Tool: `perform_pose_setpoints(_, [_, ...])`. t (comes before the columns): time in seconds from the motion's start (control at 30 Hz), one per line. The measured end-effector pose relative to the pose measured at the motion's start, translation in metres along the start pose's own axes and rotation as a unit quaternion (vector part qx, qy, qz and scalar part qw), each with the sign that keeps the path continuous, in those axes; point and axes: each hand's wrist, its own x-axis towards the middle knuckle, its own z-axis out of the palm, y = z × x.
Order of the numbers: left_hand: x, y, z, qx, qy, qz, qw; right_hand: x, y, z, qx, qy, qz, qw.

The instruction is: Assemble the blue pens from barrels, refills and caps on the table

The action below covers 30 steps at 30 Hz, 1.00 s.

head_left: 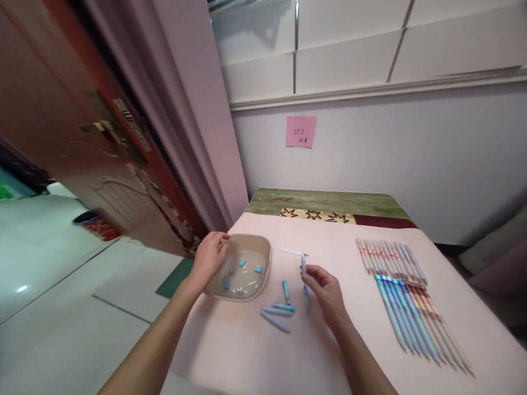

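My left hand is over the left rim of a beige tray, fingers apart, nothing visible in it. Small blue pieces and several white bits lie in the tray. My right hand pinches a pale blue pen barrel, held upright above the table. Just below it is a blue pen part. Several more pen parts lie loosely between the tray and my right hand. A thin white strip lies behind them.
On the right of the pink-covered table lie a row of blue and brown pens and a row of clear, reddish pen parts. A pink note is on the wall; a brown door stands at left.
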Motion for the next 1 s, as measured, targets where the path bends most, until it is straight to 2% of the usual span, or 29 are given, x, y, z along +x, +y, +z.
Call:
perform_pose_setpoints(0.1, [-0.006,-0.035,0.004,0.056,-0.069,-0.047,0.995,0.000,0.003,0.000,0.015,0.018,0.017,1.000])
perform_pose_setpoints(0.2, [-0.009,-0.046,0.013,0.045,-0.119,-0.034,0.991,0.000,0.008,0.000,0.023,0.032,0.026,0.999])
perform_pose_setpoints(0.4, [-0.010,-0.043,0.036,0.032,-0.195,0.009,0.980,-0.002,0.017,0.002,0.019,0.038,0.029,0.999])
perform_pose_setpoints(0.6, [-0.013,-0.043,0.043,0.039,-0.234,0.041,0.971,-0.001,0.022,0.003,0.019,0.028,0.045,0.998])
perform_pose_setpoints(1.0, [-0.012,-0.042,0.052,0.019,-0.268,0.013,0.963,-0.001,0.021,0.005,0.014,0.020,0.042,0.999])
